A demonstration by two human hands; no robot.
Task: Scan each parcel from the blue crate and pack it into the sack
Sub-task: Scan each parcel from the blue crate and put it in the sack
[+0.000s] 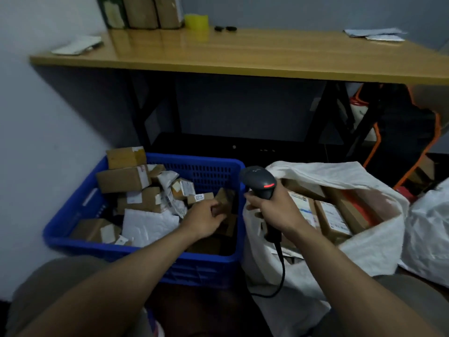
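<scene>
The barcode scanner (261, 184) stands nearly upright in the right hand (275, 209), just right of centre frame; its long axis runs from the head at top down to the handle and black cable (281, 266) at the bottom, and the head tips toward the left, over the crate's right rim. A red light glows on the head. The right hand's fingers (251, 199) are wrapped tight around the handle.

The left hand (202, 221) reaches into the right side of the blue crate (73, 210) at lower left, its fingers curled about a small brown cardboard parcel (224, 199) that tilts up on edge; whether it is lifted clear I cannot tell. Other boxes and white mailers fill the crate. The white sack (374, 242) sits open at lower right, touching the crate, with labelled boxes inside. A wooden table (243, 54) spans the upper frame.
</scene>
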